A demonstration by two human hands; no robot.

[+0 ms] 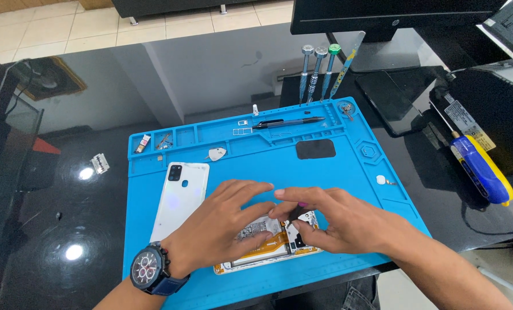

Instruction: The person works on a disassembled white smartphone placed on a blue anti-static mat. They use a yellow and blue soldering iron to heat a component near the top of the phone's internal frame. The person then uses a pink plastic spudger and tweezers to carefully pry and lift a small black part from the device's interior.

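An opened phone (268, 244) lies on the blue repair mat (337, 166), its battery and orange flex cable showing. My left hand (225, 221), with a wristwatch, rests flat on the phone's left part. My right hand (331, 218) pinches at a small dark part near the phone's upper right corner; what the fingertips grip is too small to tell. The white back cover (179, 198) with its camera cut-outs lies just left of the hands.
Three screwdrivers (317, 72) and a pry tool stand in the mat's far edge. A black pen-like tool (288, 122), a white pick (216, 153) and a black patch (315, 148) lie on the mat. A dark phone (391, 100), a yellow-blue tool (480, 166) and a monitor base sit at right. A razor blade (99, 163) lies left.
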